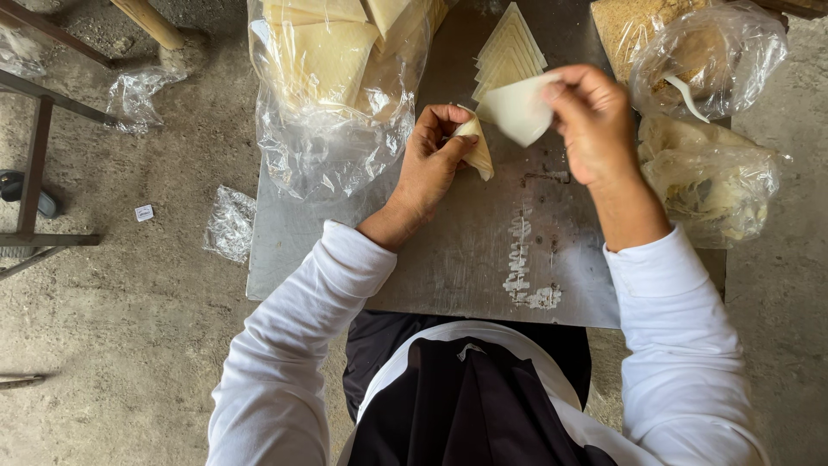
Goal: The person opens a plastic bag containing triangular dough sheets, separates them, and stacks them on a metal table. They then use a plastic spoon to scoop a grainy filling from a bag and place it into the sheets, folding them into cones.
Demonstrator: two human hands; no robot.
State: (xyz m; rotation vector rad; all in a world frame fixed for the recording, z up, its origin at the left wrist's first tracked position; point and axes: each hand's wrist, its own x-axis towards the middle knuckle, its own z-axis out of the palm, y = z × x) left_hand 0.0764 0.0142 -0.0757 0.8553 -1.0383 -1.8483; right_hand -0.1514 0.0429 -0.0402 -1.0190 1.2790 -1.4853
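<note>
Pale dough sheet [520, 110], pinched in the right hand [595, 129], hung just right of the left hand [431, 160], whose fingers [455, 145] closed on a folded cone [477, 148] pointing down-right.

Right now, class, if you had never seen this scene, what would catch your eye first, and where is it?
At the centre, the left hand pinches a folded pastry cone while the right hand holds a pale pastry sheet above the metal table. Just behind them lies a fanned stack of folded triangles. Clear plastic bags flank the hands: pastry sheets at the table's far left, crumbly filling at its far right.
</note>
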